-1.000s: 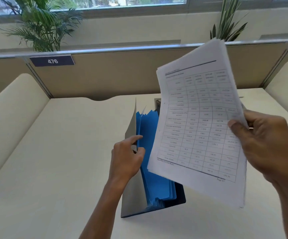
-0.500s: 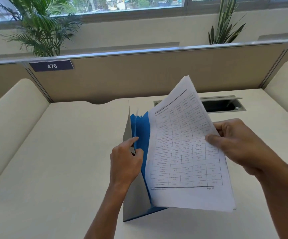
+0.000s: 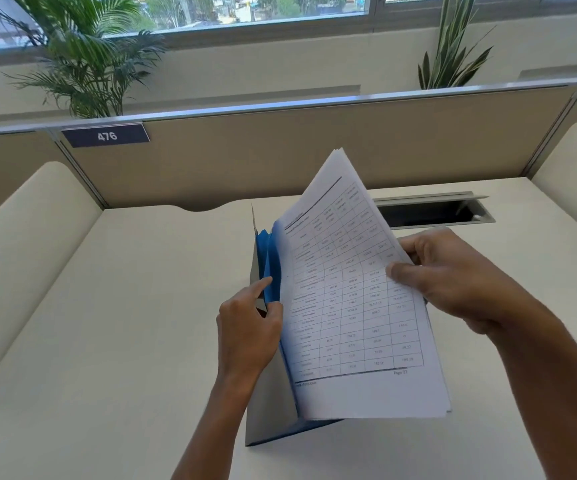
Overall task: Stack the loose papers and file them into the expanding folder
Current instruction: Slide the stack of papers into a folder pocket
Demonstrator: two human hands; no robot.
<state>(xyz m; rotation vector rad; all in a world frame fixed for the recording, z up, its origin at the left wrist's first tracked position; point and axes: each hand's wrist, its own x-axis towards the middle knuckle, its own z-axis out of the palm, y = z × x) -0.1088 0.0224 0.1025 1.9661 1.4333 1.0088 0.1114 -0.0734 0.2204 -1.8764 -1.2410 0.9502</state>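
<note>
Lowering into the expanding folder (image 3: 269,403), the paper stack (image 3: 353,299) now has its left long edge down among the blue dividers (image 3: 270,268); a second ago it was held high and well clear of the folder, to its right, so the change is a descent and a swing leftward into the open pocket. The right hand (image 3: 453,282) keeps a closed grip on the stack's right edge, thumb on the printed face, fingers behind. The left hand (image 3: 249,327), at the folder's left side, pinches a blue divider between thumb and forefinger, spreading the pocket apart.

The folder stands on the table (image 3: 107,323), grey cover to the left, spine at the near end. The stack leans rightward out of the folder, top corner fanned slightly. Behind the folder: cable slot (image 3: 429,213) in the table, partition with plate "476" (image 3: 106,136).

Judgement: stacking is done; filing is underway, not complete. How deep the lower edge sits cannot be told, as the sheets hide the pocket floor. Next: slide the stack fully down, then release. Risk: loose sheets catching on a divider or splitting between two pockets.
</note>
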